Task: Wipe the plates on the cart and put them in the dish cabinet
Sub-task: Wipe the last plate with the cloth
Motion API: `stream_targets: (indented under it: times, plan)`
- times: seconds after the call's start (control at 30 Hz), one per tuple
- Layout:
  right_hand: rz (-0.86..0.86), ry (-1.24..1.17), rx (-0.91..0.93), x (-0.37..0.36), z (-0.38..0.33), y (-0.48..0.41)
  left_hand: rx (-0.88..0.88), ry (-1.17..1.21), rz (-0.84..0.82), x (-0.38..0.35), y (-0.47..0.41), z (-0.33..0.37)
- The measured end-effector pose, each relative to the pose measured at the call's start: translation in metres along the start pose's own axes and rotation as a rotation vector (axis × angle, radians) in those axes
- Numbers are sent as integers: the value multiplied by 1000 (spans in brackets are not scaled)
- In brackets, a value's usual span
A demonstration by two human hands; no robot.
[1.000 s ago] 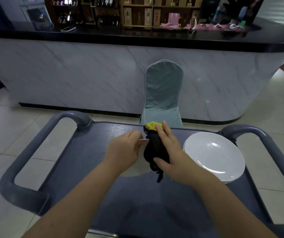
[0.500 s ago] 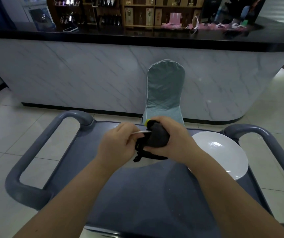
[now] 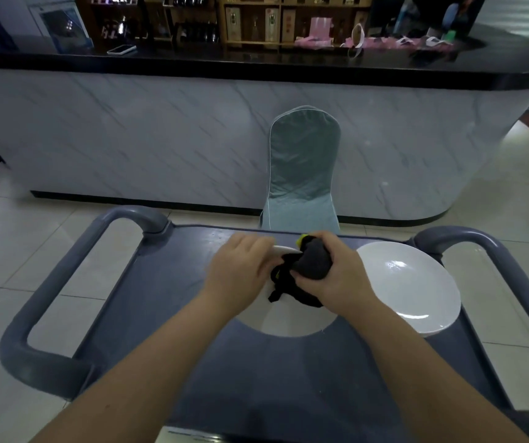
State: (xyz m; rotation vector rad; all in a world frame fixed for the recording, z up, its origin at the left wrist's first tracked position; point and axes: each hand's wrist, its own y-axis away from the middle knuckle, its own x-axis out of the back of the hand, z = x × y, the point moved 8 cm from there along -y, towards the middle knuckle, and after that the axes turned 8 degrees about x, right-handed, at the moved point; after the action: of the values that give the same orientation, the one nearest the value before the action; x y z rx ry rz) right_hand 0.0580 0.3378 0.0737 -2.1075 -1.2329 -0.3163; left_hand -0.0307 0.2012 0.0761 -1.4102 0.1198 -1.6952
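A white plate (image 3: 292, 324) is held tilted over the grey cart top (image 3: 167, 292), mostly hidden behind my hands. My left hand (image 3: 240, 273) grips the plate's far left rim. My right hand (image 3: 336, 276) clutches a bunched black cloth with a yellow edge (image 3: 311, 266) and presses it against the plate's upper part. A second white plate (image 3: 413, 286) lies flat on the cart to the right, untouched.
The cart has thick grey loop handles at the left (image 3: 74, 282) and right (image 3: 493, 260). Just beyond the cart stands a chair in a pale green cover (image 3: 303, 174), backed against a marble-fronted counter with a black top (image 3: 192, 129). Tiled floor surrounds the cart.
The cloth went from hanging under my flat right hand to being bunched in its grip. Both hands moved up toward the plate's far rim, and the plate now tilts more.
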Motion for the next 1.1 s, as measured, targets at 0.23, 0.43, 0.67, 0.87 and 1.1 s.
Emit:
stream_targets:
  times: [0.23,0.43,0.67,0.87,1.1]
  plan:
    - [36,-150,99,40,-41,-40,-9,193,38,46,-74,23]
    - [265,-414,-217,35,22,-10,736,642,275,32,-33,-55]
    - [255,-170,-158,31,42,1,354,154,-52,-24,-19,-27]
    - [95,67,183,48,-25,-50,-193,39,104,18,-82,50]
    - [192,-236,19,52,-10,-43,220,354,133,38,-96,-6]
